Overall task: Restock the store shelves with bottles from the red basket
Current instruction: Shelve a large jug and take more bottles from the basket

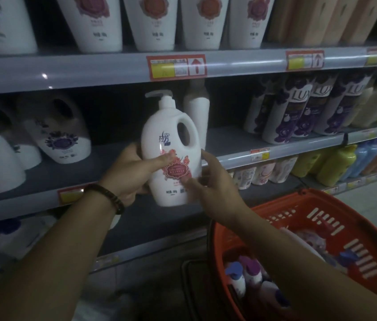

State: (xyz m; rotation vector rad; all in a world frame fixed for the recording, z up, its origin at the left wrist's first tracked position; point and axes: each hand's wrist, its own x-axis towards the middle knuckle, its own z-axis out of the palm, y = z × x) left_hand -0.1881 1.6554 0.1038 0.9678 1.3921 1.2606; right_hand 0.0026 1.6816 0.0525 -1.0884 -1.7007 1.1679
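- Holding one bottle (171, 156) upright in both hands, a person stands at the shelves. The bottle hangs over the front edge of the middle shelf (229, 137), not set down.
- Left hand (132, 172) grips the bottle from 9 o'clock, thumb laid across the label. One dark beaded bracelet (110, 196) rings that wrist.
- Right hand (213, 181) clasps it from 4 o'clock, thumb on the front, fingers round the far side. This hand is blurred.
- The bottle is glossy white plastic, fat and rounded. It has an oval handle hole at its 1 o'clock and a pump head whose spout points to 9 o'clock. A red-and-pink flower label sits on its belly, with dark print near the base.
- One basket (303, 206) sits at 4 o'clock of the bottle, red slotted plastic with a dark handle. Bottles with blue and purple caps lie in it, count unclear.
- Five white flower-labelled bottles (152, 22) stand at 12 o'clock, on the top shelf.
- Three purple-and-white Lux bottles (303, 110) stand at 2 o'clock, on the middle shelf.
- One slim white bottle (198, 112) stands just behind the held one.
- At least three white jugs (60, 135) with purple flowers sit at 9 o'clock.
- At least four red-and-yellow tags (176, 67) are stuck on the grey shelf edges.
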